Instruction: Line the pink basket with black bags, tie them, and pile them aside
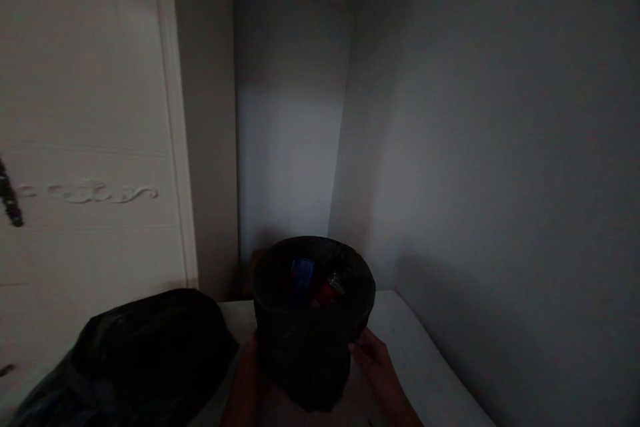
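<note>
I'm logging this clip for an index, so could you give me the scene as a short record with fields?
container: round black bin, open top up
contents: blue item, red item; too dark to identify
left grip: at the bin's left side, fingers mostly hidden
right grip: at the bin's right side
nearby: dark bag, left of the bin
surface: white
background: pale walls, white ornamented panel
light: dim

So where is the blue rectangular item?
In the head view, the blue rectangular item lies inside the round black bag-lined bin, left of the red item.
</note>
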Available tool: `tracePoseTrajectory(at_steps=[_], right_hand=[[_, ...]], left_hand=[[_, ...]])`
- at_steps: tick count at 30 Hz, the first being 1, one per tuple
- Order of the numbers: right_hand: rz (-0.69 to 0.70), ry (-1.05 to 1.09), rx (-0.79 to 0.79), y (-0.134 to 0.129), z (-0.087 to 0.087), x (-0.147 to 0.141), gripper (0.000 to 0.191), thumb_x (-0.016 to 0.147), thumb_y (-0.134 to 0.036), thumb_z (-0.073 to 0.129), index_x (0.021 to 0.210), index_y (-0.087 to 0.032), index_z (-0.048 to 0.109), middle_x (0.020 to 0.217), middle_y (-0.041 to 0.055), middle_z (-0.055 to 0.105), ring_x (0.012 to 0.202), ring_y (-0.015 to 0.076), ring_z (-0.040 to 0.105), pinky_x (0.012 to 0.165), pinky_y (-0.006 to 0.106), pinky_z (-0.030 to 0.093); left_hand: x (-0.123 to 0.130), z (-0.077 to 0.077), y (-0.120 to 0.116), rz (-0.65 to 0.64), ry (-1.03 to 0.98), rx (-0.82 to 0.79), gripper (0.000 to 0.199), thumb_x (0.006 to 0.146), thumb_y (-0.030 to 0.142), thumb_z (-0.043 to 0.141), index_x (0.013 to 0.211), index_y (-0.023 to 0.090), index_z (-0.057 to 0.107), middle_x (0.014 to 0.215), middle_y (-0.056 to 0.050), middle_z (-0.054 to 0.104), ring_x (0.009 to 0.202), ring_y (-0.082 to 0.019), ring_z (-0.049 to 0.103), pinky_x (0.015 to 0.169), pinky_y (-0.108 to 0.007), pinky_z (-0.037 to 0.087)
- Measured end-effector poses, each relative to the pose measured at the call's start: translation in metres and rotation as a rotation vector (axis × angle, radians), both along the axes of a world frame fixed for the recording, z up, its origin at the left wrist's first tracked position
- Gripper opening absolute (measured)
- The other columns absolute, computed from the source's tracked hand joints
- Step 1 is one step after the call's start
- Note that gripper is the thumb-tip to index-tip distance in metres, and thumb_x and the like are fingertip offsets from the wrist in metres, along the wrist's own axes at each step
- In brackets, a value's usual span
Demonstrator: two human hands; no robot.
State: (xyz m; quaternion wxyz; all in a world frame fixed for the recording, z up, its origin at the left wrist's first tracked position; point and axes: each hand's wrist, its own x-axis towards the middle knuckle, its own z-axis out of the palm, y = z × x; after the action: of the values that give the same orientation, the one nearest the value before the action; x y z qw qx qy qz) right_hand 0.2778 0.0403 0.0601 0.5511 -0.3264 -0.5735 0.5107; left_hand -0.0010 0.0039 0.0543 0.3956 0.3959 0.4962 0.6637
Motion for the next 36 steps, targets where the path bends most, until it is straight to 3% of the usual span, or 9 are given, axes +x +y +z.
tracePoseTrajectory(at_steps=[3, 7, 12, 16, 19, 24, 31, 36], right_hand=[[-0.008, -0.014, -0.005, -0.001, 0.001, 0.000, 0.044, 0.085, -0.055, 0.079, 0.119, -0.029, 0.077, 0.120, 0.0093, 0.080, 0.113, 0.0339, 0.072, 0.107, 0.053, 0.052], [-0.018, -0.017, -0.005, -0.001, 0.000, 0.000, 0.046, 0.085, -0.055, 0.079, 0.120, -0.027, 0.076, 0.119, 0.0104, 0.080, 0.112, 0.0341, 0.072, 0.107, 0.053, 0.051], [-0.020, -0.017, -0.013, 0.000, -0.002, 0.002, 0.047, 0.084, -0.054, 0.080, 0.122, -0.029, 0.076, 0.119, 0.0094, 0.080, 0.112, 0.0344, 0.073, 0.105, 0.052, 0.052], [-0.010, -0.024, -0.015, -0.002, 0.000, 0.001, 0.046, 0.086, -0.053, 0.078, 0.126, -0.029, 0.074, 0.120, 0.0087, 0.079, 0.113, 0.0338, 0.072, 0.108, 0.053, 0.051], [0.010, -0.001, -0.014, -0.002, 0.000, 0.001, 0.043, 0.087, -0.052, 0.077, 0.124, -0.030, 0.075, 0.123, 0.0082, 0.078, 0.115, 0.0334, 0.071, 0.109, 0.053, 0.050], [-0.012, 0.002, -0.005, 0.002, -0.004, 0.002, 0.044, 0.084, -0.054, 0.080, 0.119, -0.028, 0.077, 0.113, 0.0085, 0.080, 0.111, 0.0336, 0.072, 0.106, 0.052, 0.052], [-0.031, -0.013, 0.004, -0.003, 0.002, 0.001, 0.045, 0.088, -0.054, 0.075, 0.125, -0.029, 0.075, 0.129, 0.0104, 0.077, 0.120, 0.0353, 0.070, 0.111, 0.054, 0.049], [-0.061, -0.014, -0.008, 0.002, -0.008, 0.004, 0.047, 0.092, -0.056, 0.071, 0.130, -0.029, 0.074, 0.131, 0.0104, 0.076, 0.123, 0.0357, 0.069, 0.112, 0.056, 0.048]], left_hand=[[-0.001, -0.005, 0.000, 0.042, 0.010, -0.061, 0.068, 0.084, 0.073, 0.059, 0.118, 0.016, 0.076, 0.134, -0.016, 0.074, 0.135, -0.041, 0.060, 0.116, -0.059, 0.045], [-0.004, -0.006, -0.003, 0.057, 0.088, -0.068, 0.065, 0.089, 0.068, 0.057, 0.131, 0.019, 0.069, 0.146, -0.015, 0.066, 0.144, -0.036, 0.053, 0.123, -0.058, 0.036], [0.000, 0.003, -0.007, 0.033, 0.144, -0.076, 0.061, 0.093, 0.066, 0.049, 0.133, 0.022, 0.066, 0.147, -0.012, 0.066, 0.144, -0.033, 0.054, 0.123, -0.054, 0.038], [0.001, 0.002, -0.007, 0.061, 0.158, -0.105, 0.065, 0.092, 0.067, 0.048, 0.135, 0.021, 0.064, 0.151, -0.013, 0.062, 0.148, -0.034, 0.049, 0.124, -0.055, 0.035], [0.001, 0.001, -0.007, 0.057, 0.165, -0.074, 0.062, 0.093, 0.066, 0.049, 0.133, 0.021, 0.065, 0.147, -0.014, 0.065, 0.144, -0.034, 0.054, 0.123, -0.053, 0.039], [0.002, 0.005, -0.007, 0.004, 0.147, -0.026, 0.066, 0.096, 0.069, 0.044, 0.139, 0.021, 0.059, 0.150, -0.013, 0.062, 0.144, -0.031, 0.054, 0.120, -0.048, 0.043], [0.002, 0.005, -0.007, 0.034, 0.160, -0.026, 0.070, 0.098, 0.069, 0.041, 0.150, 0.022, 0.048, 0.157, -0.013, 0.055, 0.148, -0.029, 0.049, 0.121, -0.044, 0.043], [0.001, 0.013, -0.014, 0.094, 0.126, -0.009, 0.070, 0.099, 0.069, 0.041, 0.155, 0.026, 0.041, 0.161, -0.012, 0.050, 0.151, -0.030, 0.044, 0.122, -0.047, 0.040]])
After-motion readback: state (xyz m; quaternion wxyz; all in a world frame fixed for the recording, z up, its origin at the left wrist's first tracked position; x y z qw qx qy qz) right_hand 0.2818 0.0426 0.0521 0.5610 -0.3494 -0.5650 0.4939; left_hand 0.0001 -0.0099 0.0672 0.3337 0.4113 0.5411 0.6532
